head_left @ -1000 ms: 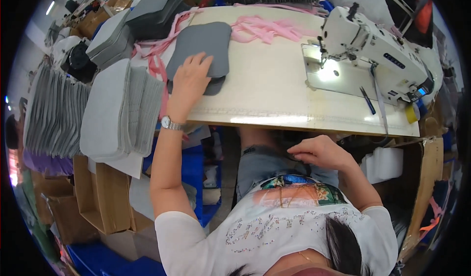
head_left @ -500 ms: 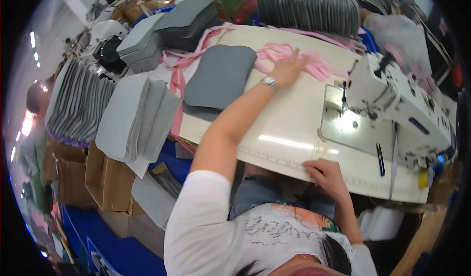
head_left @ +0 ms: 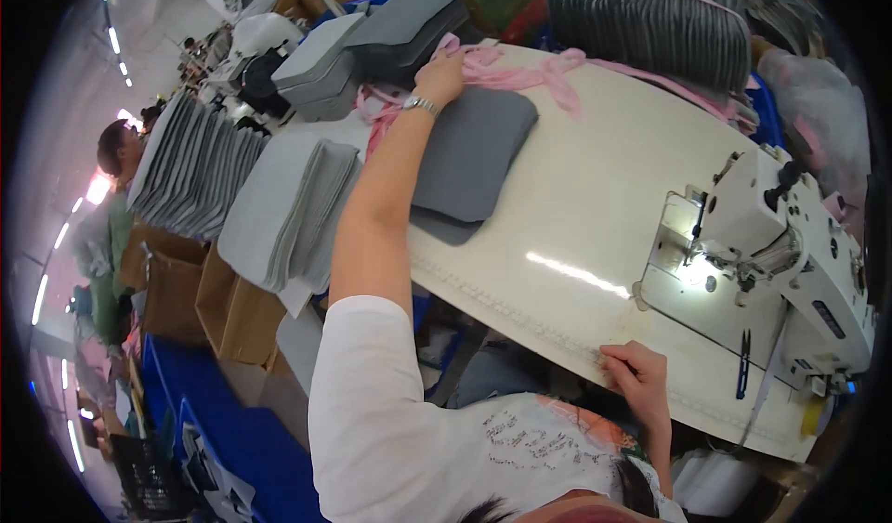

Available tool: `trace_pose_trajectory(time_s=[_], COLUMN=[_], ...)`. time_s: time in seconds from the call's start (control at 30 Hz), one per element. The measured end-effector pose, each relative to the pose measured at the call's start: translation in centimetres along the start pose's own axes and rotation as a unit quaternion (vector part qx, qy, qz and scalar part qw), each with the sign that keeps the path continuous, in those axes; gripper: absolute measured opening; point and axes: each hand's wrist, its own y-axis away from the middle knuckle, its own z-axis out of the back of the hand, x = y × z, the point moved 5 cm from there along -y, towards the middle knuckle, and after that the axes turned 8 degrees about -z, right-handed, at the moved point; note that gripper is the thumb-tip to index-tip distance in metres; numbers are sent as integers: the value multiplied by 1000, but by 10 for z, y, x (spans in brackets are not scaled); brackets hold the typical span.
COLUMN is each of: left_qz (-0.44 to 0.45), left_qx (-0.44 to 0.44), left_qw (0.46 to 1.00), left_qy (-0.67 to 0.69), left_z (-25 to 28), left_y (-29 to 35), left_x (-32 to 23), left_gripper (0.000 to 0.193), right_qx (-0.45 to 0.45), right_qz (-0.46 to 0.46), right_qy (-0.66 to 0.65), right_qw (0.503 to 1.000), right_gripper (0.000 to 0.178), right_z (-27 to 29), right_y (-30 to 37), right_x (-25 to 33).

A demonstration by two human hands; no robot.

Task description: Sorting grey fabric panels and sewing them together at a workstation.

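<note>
My left hand (head_left: 440,79) reaches to the far left of the white table, closed on a pink fabric strip (head_left: 506,75) that trails to the right along the far edge. Just below that wrist lie dark grey rounded pads (head_left: 474,151), stacked slightly askew. At the table's front edge rests my right hand (head_left: 639,379), its fingers curled in and nothing visible in them. Right of it stands a white sewing machine (head_left: 771,235) with its lamp lit over the metal needle plate. A pair of dark thread snips (head_left: 744,363) lies in front of the machine.
Left of the table stand light grey pads (head_left: 279,212) and a row of upright pads (head_left: 190,170), with cardboard boxes (head_left: 232,309) below. Dark grey pads (head_left: 409,31) and a tied bundle of pads (head_left: 650,31) sit beyond the far edge. Another person (head_left: 116,151) is at far left.
My left hand has moved left from the middle of the table to the far left corner, drawing the pink strip along. My right hand stays at the front edge. The view has turned.
</note>
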Motion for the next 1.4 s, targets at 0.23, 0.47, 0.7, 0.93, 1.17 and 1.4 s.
trace_pose_trajectory(time_s=[0.23,0.47,0.7,0.93,1.17,1.4], left_qz=[39,27,121,254,52,-150], left_qx=[30,30,-10,-192,-286,-151], left_qw=[986,987,975,903,921,937], left_qy=[157,156,184,290,258,277], left_z=[81,98,84,73,133,199], left_y=[98,145,141,146,191,224], left_x=[-90,-138,-143,-117,-172,-181], left_gripper=[46,64,22,19,12,11], right_qx=[-26,-32,-35,7,-49,-142], right_qz=[28,24,-2,-77,-71,-5], right_qy=[32,81,116,110,-152,-69], right_qw=[999,996,993,991,985,987], right_gripper=[14,12,13,24,45,38], right_z=[5,5,-3,-2,-33,-8], right_y=[-4,-1,6,-10,-72,-114], right_x=[5,-13,-14,-3,35,21])
